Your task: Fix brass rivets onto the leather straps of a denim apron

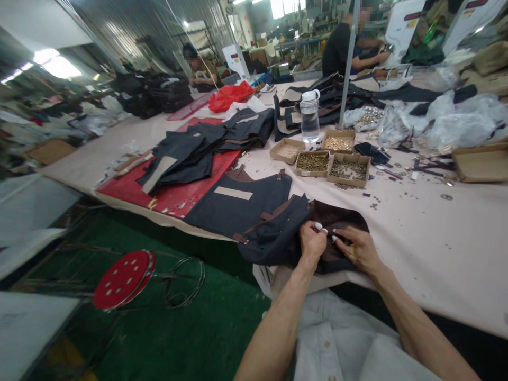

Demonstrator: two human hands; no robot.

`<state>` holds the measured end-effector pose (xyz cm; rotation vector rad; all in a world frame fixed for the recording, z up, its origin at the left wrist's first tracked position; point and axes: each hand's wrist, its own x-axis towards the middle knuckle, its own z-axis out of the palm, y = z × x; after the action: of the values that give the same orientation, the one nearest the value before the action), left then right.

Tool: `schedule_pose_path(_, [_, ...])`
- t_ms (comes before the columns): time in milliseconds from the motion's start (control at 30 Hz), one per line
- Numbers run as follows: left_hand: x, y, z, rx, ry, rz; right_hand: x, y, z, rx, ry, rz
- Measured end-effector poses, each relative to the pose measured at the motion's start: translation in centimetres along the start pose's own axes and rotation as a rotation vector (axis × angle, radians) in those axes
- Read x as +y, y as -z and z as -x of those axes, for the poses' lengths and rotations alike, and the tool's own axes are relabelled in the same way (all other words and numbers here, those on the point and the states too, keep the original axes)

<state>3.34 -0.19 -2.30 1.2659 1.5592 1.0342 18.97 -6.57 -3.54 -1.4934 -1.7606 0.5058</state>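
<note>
A dark cloth piece (pixel 273 243) with brown trim lies bunched at the table's front edge, its brown inner side (pixel 331 214) turned up at the right. My left hand (pixel 313 244) is closed on the dark cloth, thumb and fingers pressed together at the border of the brown side. Close to its right, my right hand (pixel 359 248) bends over the brown side with thumb and fingertips drawn together; anything between them is too small to make out. White covers sit on several fingertips. Flat beside the bunched part lies a dark panel (pixel 257 203) with a beige strip.
Small boxes of metal studs (pixel 313 163) stand beyond my hands, near a clear water bottle (pixel 310 119) and a phone (pixel 372 153). A stack of dark pieces (pixel 186 151) rests on a red board (pixel 130 190). A red stool (pixel 125 280) stands left; two people work behind.
</note>
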Motion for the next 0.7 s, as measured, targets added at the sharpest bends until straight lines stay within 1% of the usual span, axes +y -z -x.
schedule_pose_path(167, [-0.7, -0.1, -0.2, 0.023, -0.009, -0.064, -0.3, -0.2, 0.3, 0.055, 0.016, 0.070])
schedule_pose_path(267, [-0.8, -0.1, -0.4, 0.047, -0.008, -0.101, -0.2, 0.0, 0.2, 0.060, -0.022, 0.073])
schedule_pose_path(300, [-0.8, 0.1, -0.4, 0.036, -0.004, -0.103, 0.0, 0.0, 0.1, 0.049, -0.039, 0.059])
schedule_pose_path(367, [-0.8, 0.4, -0.5, -0.036, -0.002, -0.106, 0.3, 0.0, -0.1, 0.024, -0.070, 0.024])
schedule_pose_path(467, [-0.8, 1.1, -0.4, -0.187, -0.037, -0.127, 0.7, -0.1, -0.2, 0.009, -0.108, -0.003])
schedule_pose_path(533, [-0.9, 1.3, -0.2, -0.236, -0.061, -0.156, 0.9, -0.2, -0.3, 0.006, -0.121, 0.002])
schedule_pose_path(600, [-0.8, 1.3, 0.0, -0.228, -0.086, -0.206, 0.9, -0.3, -0.4, -0.004, -0.135, 0.015])
schedule_pose_path(700, [-0.3, 1.1, 0.2, -0.165, -0.102, -0.290, 1.2, -0.5, -0.8, -0.001, -0.212, 0.004])
